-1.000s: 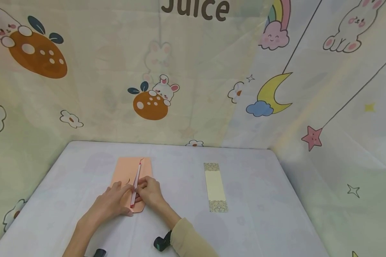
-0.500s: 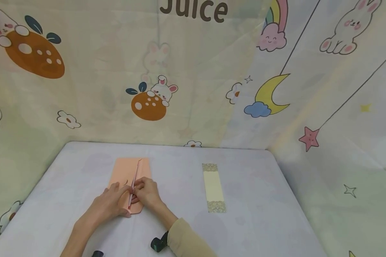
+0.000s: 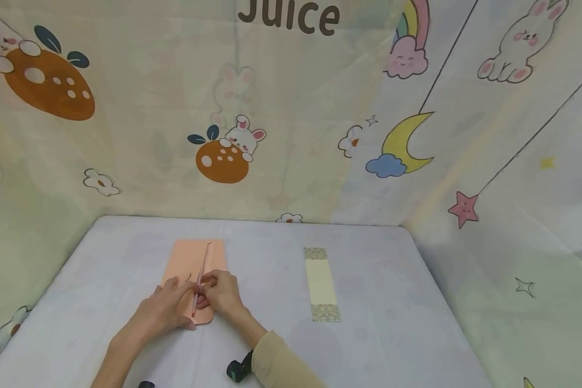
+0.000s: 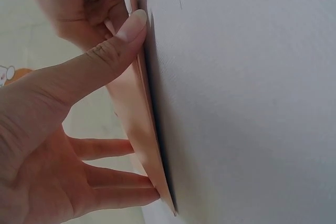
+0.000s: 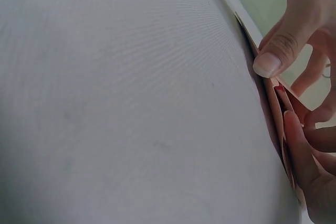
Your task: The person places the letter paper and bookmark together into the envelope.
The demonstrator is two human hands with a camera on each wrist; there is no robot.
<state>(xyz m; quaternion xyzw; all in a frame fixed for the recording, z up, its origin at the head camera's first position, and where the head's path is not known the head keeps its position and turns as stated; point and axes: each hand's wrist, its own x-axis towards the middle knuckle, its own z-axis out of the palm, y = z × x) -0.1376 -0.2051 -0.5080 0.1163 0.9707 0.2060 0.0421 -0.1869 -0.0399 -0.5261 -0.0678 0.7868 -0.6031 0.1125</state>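
A peach paper envelope (image 3: 183,253) lies on the table with a long slit down its front. In that slit a thin pale slip with red ends (image 3: 201,267) shows only as a narrow line. My left hand (image 3: 161,308) rests across the envelope, fingers fairly straight, thumb at the near edge; in the left wrist view its thumb and spread fingers touch the paper. My right hand (image 3: 223,291), its fingers curled, pinches the envelope's flap beside the slit. The right wrist view shows a red tip of the slip (image 5: 279,87) inside the parted paper.
To the right on the white table (image 3: 383,280) lies a cream strip with patterned ends (image 3: 321,281). A black wrist device (image 3: 239,369) sits by the right sleeve (image 3: 283,358). Printed cloth walls (image 3: 291,108) rise behind and at both sides.
The pale slip has sunk into the slit, and much less of its width shows now. Both hands have stayed at nearly the same place on the envelope. The head view has shifted slightly.
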